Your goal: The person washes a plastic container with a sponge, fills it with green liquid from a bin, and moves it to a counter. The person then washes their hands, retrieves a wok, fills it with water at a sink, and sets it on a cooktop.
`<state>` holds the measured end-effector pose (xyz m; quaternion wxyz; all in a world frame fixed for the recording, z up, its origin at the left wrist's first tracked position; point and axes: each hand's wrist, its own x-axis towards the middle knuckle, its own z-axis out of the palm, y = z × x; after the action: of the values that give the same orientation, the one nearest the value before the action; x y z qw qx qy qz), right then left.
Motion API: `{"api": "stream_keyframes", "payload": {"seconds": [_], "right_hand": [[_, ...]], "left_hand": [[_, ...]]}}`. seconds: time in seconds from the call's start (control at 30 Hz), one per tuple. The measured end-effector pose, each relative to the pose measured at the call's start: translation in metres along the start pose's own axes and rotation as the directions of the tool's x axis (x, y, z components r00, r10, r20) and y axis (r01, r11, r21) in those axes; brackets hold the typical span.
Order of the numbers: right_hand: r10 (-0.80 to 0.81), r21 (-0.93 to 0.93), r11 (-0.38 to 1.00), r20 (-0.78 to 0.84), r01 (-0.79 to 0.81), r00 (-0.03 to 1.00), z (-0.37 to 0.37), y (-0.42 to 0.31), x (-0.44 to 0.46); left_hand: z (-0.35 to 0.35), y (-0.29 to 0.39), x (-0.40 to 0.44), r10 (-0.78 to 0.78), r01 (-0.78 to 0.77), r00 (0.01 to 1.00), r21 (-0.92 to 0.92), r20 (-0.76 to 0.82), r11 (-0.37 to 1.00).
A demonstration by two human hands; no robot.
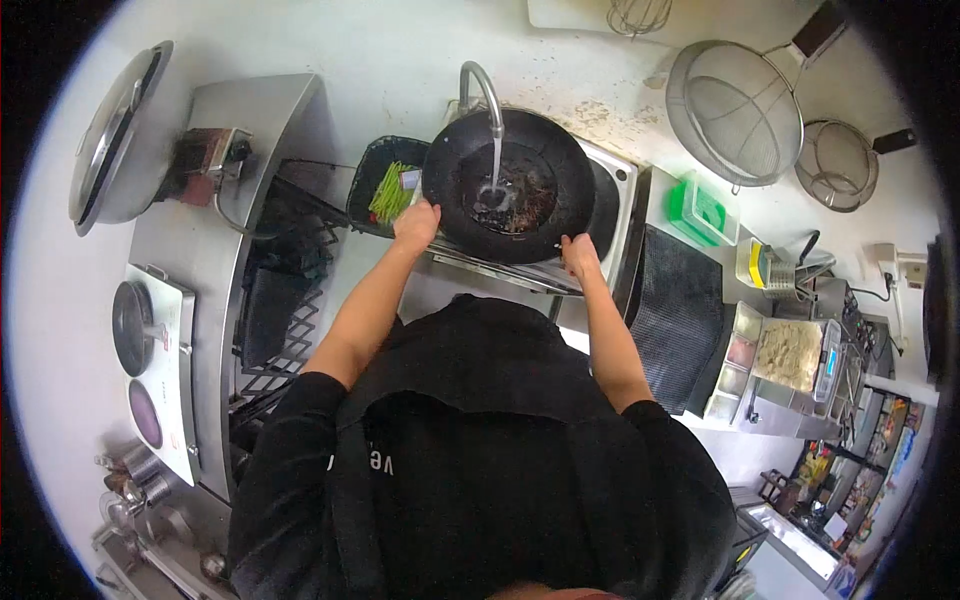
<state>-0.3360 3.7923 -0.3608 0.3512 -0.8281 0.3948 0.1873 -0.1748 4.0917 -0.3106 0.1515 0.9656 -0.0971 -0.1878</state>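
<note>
A large black wok (570, 165) is held over the sink (625, 205), with water running into it from the curved metal faucet (482, 78). Water and dark residue show in its bottom. My left hand (417, 222) is closed on the wok's left edge. On the opposite side, my right hand (579, 255) grips the wok near its lower right rim. Just left of the wok is a black basket (362, 190) of green vegetables (391, 193).
Strainers (735, 115) hang on the wall at the upper right. A green container (703, 209) and a black ribbed mat (678, 305) lie right of the sink. Metal shelving (215, 240) with pans stands at the left.
</note>
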Motion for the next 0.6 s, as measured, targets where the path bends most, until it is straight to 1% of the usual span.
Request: {"api": "stream_keyframes", "payload": {"seconds": [0.03, 0.07, 0.13, 0.2, 0.23, 0.27, 0.33, 0.37, 0.5, 0.57, 0.6], "right_hand": [[-0.024, -0.007, 1.0, -0.009, 0.024, 1.0, 0.005, 0.008, 0.008], [-0.096, -0.058, 0.994, -0.122, 0.089, 0.988, 0.014, 0.014, 0.015], [-0.157, -0.111, 0.985, -0.243, 0.133, 0.957, 0.022, 0.024, 0.026], [-0.167, -0.114, 0.983, -0.251, 0.142, 0.953, 0.026, 0.027, 0.03], [-0.164, -0.113, 0.984, -0.258, 0.139, 0.952, 0.026, 0.027, 0.029], [-0.161, -0.113, 0.984, -0.264, 0.135, 0.951, 0.026, 0.026, 0.029], [-0.134, -0.06, 0.991, -0.239, 0.123, 0.962, 0.017, 0.015, 0.013], [-0.129, -0.073, 0.99, -0.198, 0.117, 0.972, 0.005, 0.0, -0.005], [-0.118, -0.063, 0.992, -0.187, 0.108, 0.975, 0.006, 0.004, 0.001], [0.047, 0.059, 0.997, 0.03, -0.049, 0.998, -0.011, -0.013, -0.017], [0.037, 0.056, 0.998, 0.035, -0.039, 0.999, -0.009, -0.014, -0.017]], "left_hand": [[0.001, 0.0, 0.0, 0.009, -0.009, 1.0, 0.003, 0.005, 1.0], [0.002, -0.001, 0.001, 0.002, -0.002, 1.0, 0.001, 0.008, 1.0], [0.0, 0.0, 0.0, 0.013, -0.013, 1.0, 0.003, 0.017, 1.0], [-0.005, 0.003, -0.003, 0.005, -0.006, 1.0, 0.014, 0.029, 1.0], [0.003, -0.002, 0.001, 0.033, -0.033, 0.999, 0.009, -0.033, 0.999], [0.011, -0.007, 0.006, 0.05, -0.049, 0.998, 0.009, -0.029, 0.999], [0.016, -0.012, 0.01, 0.058, -0.057, 0.997, 0.007, -0.055, 0.998], [0.016, -0.012, 0.011, 0.046, -0.046, 0.998, 0.015, -0.038, 0.999], [0.012, -0.009, 0.008, 0.033, -0.032, 0.998, 0.028, -0.044, 0.999], [0.012, -0.01, 0.009, 0.052, -0.052, 0.998, 0.024, -0.034, 0.998], [0.009, -0.009, 0.006, 0.043, -0.042, 0.998, 0.024, -0.04, 0.999]]}}
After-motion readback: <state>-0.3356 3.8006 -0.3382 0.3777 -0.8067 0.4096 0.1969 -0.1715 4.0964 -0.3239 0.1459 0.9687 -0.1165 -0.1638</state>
